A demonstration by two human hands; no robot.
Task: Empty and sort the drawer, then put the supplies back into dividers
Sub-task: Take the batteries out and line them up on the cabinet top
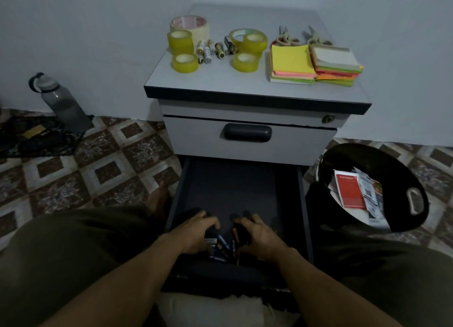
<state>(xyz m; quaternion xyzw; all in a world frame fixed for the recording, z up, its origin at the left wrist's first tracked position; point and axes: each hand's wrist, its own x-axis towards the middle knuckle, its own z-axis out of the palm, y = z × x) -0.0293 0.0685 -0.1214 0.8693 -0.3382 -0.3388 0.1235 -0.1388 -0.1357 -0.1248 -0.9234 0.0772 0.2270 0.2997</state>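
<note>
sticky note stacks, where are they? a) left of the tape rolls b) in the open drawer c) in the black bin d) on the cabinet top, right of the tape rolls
d: the sticky note stacks lie on the cabinet top, right of the yellow tape rolls.

A home room: patterned floor tiles [98, 160], drawer cabinet [196, 140], water bottle [61, 103].

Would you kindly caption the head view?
Left hand and right hand grip batteries in the open drawer; tape, scissors, notes lie on top.
</note>
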